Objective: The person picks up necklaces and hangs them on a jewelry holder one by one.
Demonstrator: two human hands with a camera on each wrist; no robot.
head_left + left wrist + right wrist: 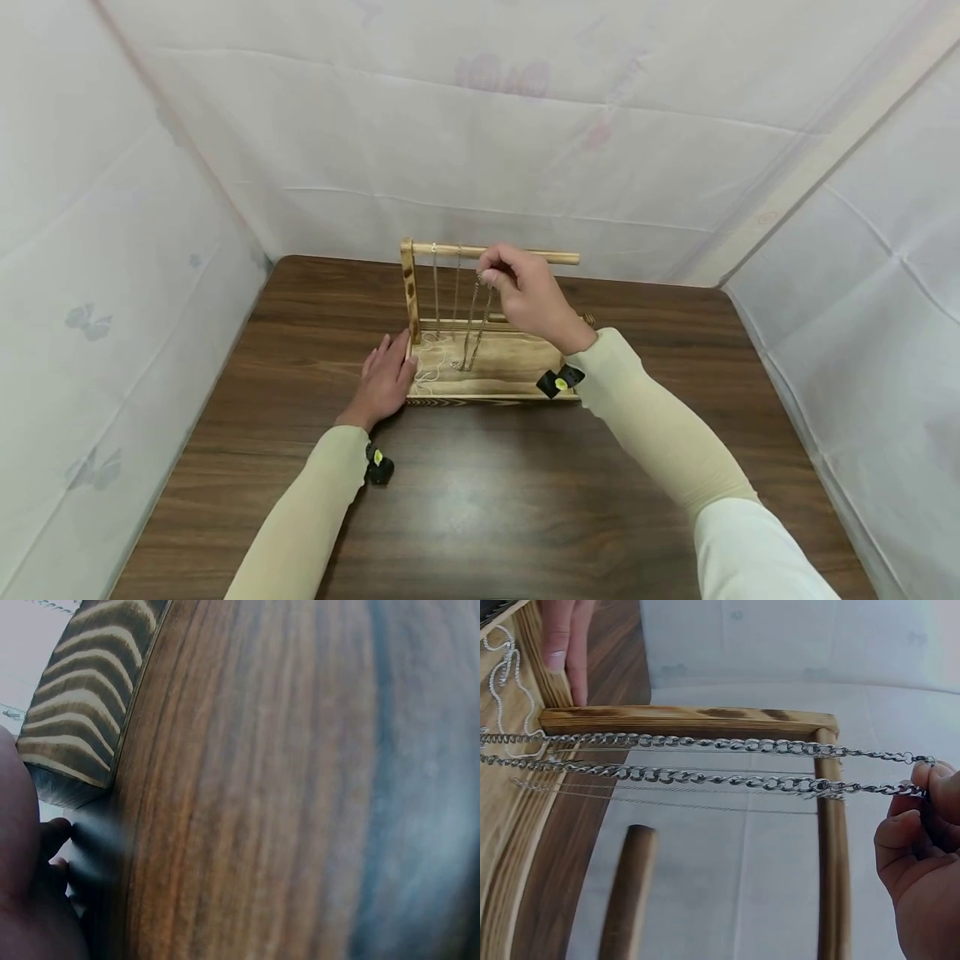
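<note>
A wooden jewellery stand (495,367) stands on the brown table (480,500), with an upright post (408,287) at its left and a top rod (558,257). My right hand (491,277) pinches a silver link chain (472,329) just below the rod; the chain hangs down to the base. The right wrist view shows this chain (705,742) stretched in two strands to my pinching right hand (924,787). My left hand (396,348) lies flat on the table, with straight fingers (564,641) against the stand's left edge. The stand's base corner (79,712) fills the left wrist view.
Two thin chains (436,292) hang from the rod near the post. A fine white chain (427,367) lies loose on the base. A lower wooden rod (626,892) runs along the back. White cloth walls (480,125) close in the table on three sides.
</note>
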